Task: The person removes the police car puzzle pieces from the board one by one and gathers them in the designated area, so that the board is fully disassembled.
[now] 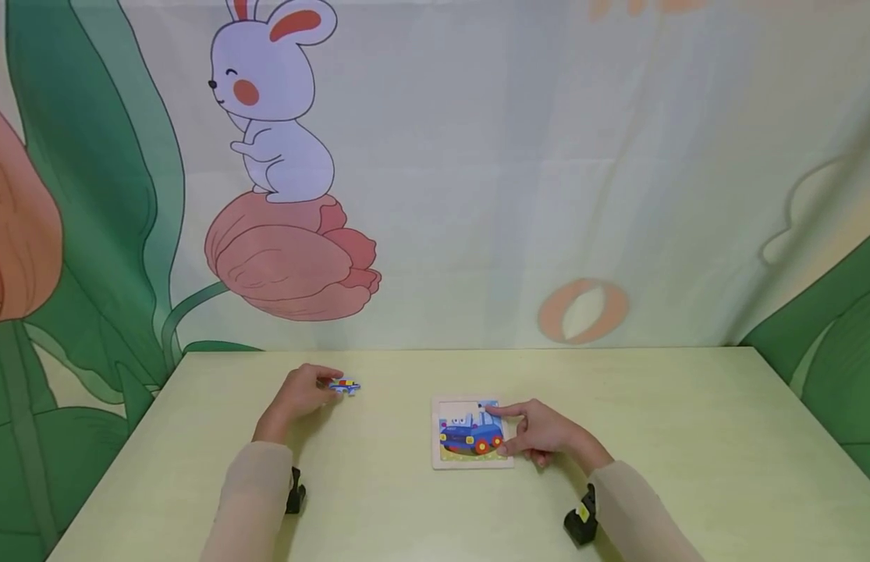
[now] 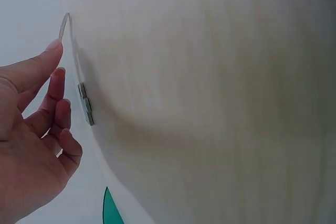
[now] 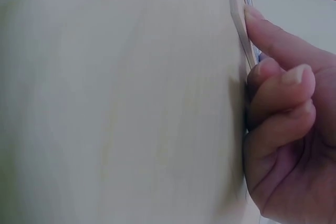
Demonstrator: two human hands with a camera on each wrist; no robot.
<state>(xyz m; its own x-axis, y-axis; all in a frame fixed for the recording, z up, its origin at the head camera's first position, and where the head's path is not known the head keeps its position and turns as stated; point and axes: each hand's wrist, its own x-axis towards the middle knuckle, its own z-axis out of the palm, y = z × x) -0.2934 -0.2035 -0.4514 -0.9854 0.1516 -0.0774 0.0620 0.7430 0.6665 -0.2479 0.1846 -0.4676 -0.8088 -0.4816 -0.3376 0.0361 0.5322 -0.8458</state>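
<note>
A square wooden puzzle board (image 1: 471, 459) with a blue truck picture lies flat on the pale table (image 1: 406, 499). My right hand (image 1: 501, 428) rests on its right side. The index finger lies straight across the top of the picture and the thumb touches the lower right corner. Seen from the right wrist, the board (image 3: 240, 24) is edge-on with my right hand (image 3: 268, 61) against its side, the other fingers curled. A small blue puzzle piece (image 1: 346, 385) lies to the left. My left hand (image 1: 329, 384) touches it with relaxed fingertips. The left wrist view shows the piece (image 2: 85, 106) edge-on beside my left hand (image 2: 55, 77).
A printed curtain with a rabbit (image 1: 273, 101) on a pink flower hangs right behind the table's far edge. Green leaf prints flank both sides. Black wrist cameras (image 1: 580, 521) sit on both sleeves near the table's front.
</note>
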